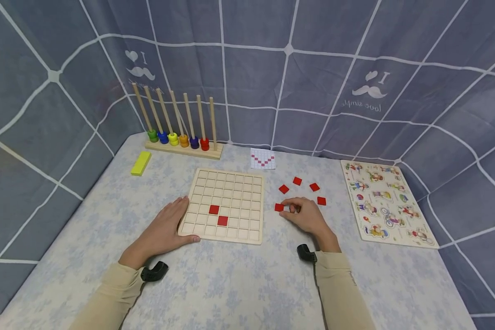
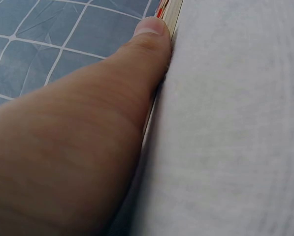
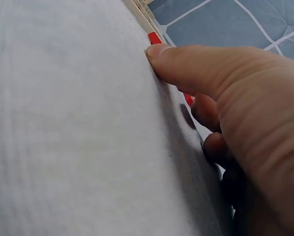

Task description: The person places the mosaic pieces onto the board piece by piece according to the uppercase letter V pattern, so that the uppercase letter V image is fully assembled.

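In the head view a wooden grid board [image 1: 235, 201] lies flat on the table, with one red square tile [image 1: 214, 209] and another red tile [image 1: 222, 221] in its cells. My left hand [image 1: 165, 229] rests at the board's lower left corner, fingers extended along the left side and thumb along the near edge. The left wrist view shows that thumb [image 2: 132, 64] against the board's side. Just right of the board, my right hand [image 1: 307, 214] pinches a red square tile [image 1: 279, 207] between thumb and index finger. The thumb partly hides this tile [image 3: 154, 38] in the right wrist view.
Several loose red tiles [image 1: 297, 181] lie beyond my right hand. A pattern card [image 1: 263, 159] sits behind the board. At the back left stand a peg rack with coloured rings [image 1: 183, 149] and a yellow block [image 1: 141, 163]. A picture puzzle board [image 1: 350, 201] lies at the right.
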{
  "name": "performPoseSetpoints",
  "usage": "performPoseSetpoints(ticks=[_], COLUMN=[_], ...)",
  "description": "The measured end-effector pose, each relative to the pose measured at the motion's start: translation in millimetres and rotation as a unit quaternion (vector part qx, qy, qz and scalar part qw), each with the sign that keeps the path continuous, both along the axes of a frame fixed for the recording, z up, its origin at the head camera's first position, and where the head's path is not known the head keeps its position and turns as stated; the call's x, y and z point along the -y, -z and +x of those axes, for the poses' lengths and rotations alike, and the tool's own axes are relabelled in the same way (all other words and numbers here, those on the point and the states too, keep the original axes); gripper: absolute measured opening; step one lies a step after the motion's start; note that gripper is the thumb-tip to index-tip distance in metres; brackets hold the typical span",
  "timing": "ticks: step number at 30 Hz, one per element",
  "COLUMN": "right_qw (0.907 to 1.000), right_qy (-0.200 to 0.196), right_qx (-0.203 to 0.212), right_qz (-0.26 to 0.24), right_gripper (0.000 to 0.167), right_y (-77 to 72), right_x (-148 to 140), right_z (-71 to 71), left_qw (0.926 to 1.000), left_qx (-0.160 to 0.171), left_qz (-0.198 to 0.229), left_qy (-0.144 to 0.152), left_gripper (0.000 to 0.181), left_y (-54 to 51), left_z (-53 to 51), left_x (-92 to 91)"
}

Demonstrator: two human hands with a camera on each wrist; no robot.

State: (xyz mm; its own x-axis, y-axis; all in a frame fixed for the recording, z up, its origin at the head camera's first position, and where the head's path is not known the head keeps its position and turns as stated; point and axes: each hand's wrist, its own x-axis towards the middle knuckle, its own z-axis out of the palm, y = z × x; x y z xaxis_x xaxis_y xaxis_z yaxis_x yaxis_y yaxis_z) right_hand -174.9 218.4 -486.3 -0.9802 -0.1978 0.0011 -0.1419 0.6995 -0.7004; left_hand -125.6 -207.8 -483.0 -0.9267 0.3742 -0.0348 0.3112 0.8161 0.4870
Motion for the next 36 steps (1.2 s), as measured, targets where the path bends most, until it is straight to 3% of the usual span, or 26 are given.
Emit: performPoseSetpoints(ticks=[12,15,21,26,36], right_qw=[0.9977,0.9977,0.9972,0.9950,0.9962], right_qy=[0.041,0.038,0.026,-0.008,-0.078], right_qx=[0.038,0.028,0.006,0.021,0.013], right_qz=[-0.039,-0.048,-0.069,-0.098,-0.038], right_gripper=[0.026,0.027,0.025,0.025,0.026], right_y=[-3.7,-8.6,-18.6,-19.0,-21.8], right_x=[-0.8,5.9,53.3,100.7,175.0], right_z=[6.0,2.7,-5.9,-11.5,-21.4], left_qw=[1.0000,1.0000,1.0000,0.9999,1.0000], left_qx=[0.001,-0.001,0.006,0.007,-0.002], left_qz=[-0.001,0.001,-0.003,0.003,0.005], left_qy=[0.006,0.005,-0.006,-0.008,-0.002], left_gripper=[0.122,0.123,0.125,0.124,0.121], left_y=[2.3,2.0,2.1,2.2,-0.3], left_z=[-4.3,-4.9,-1.2,1.3,1.4], left_x=[-3.7,-4.1,-0.7,-0.8,-1.8])
